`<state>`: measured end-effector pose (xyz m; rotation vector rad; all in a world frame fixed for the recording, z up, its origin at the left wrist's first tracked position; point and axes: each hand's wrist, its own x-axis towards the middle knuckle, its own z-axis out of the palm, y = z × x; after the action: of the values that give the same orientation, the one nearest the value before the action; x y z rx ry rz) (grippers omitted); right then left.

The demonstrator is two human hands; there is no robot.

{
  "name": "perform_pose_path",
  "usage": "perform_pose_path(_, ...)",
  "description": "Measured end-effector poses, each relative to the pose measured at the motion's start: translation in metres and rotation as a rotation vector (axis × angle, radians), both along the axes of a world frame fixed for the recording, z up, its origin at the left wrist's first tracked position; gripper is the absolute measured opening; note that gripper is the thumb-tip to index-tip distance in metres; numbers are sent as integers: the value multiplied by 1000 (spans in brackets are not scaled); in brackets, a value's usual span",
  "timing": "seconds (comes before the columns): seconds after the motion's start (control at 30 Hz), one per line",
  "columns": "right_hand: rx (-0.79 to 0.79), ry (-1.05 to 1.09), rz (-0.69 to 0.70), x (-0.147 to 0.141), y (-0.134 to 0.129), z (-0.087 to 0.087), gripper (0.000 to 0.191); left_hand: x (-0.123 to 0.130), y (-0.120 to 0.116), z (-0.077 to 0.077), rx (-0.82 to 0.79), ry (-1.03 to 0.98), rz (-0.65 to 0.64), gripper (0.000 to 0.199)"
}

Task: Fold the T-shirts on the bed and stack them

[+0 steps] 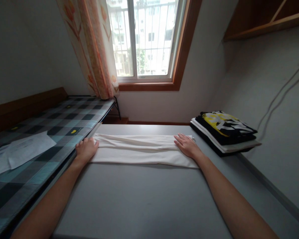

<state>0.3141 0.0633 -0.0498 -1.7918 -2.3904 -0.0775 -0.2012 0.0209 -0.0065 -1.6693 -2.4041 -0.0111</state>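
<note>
Two bare hands press on a long white cloth (139, 157) laid crosswise on a smooth grey table (144, 200), its narrow, layered strip stretching from one hand to the other. The left hand (86, 148) rests at the cloth's left end, close to the table's edge, its fingers bent over the fabric; whether they pinch it or merely press cannot be told from this angle. The right hand (187, 145) lies palm down near the opposite end — fingers extended and slightly apart, touching the cloth without closing around it. Creases run lengthwise along the far part of the fabric, while the band nearer the person lies smoother.

Beyond the right hand, near the wall, sits a stack of folded clothes (223, 138) in black, white and beige, topped by a black piece with a yellow-and-white print. To the left stands a bed with a checked mattress (72, 117), where white papers (31, 149) lie near the edge and a wooden board (27, 103) runs along the far side. A flowered orange curtain (91, 49) hangs beside a brown-framed window (151, 63) — bright with daylight, bars and a pale building visible outside. At upper right, a wooden shelf (266, 31) is mounted above a thin cable (276, 99).
</note>
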Motion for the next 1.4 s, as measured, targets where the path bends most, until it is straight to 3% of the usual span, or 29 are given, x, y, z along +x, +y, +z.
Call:
perform_pose_path(0.27,-23,-26,-12,-3,-2,1,60,-6,-1,12,-71,-110,43,52)
perform_pose_path(0.63,-10,-18,-35,-4,-2,0,56,-8,1,10,-131,-105,66,53)
perform_pose_path(0.93,9,-7,-30,-2,0,-5,56,-9,2,4,-3,-104,-5,44)
perform_pose_path(1.23,-8,-20,-33,-4,-2,-1,58,-39,16,2,202,-489,-20,39)
perform_pose_path(1.4,1,-13,-34,-5,-3,0,57,-45,10,14,179,-805,-113,47)
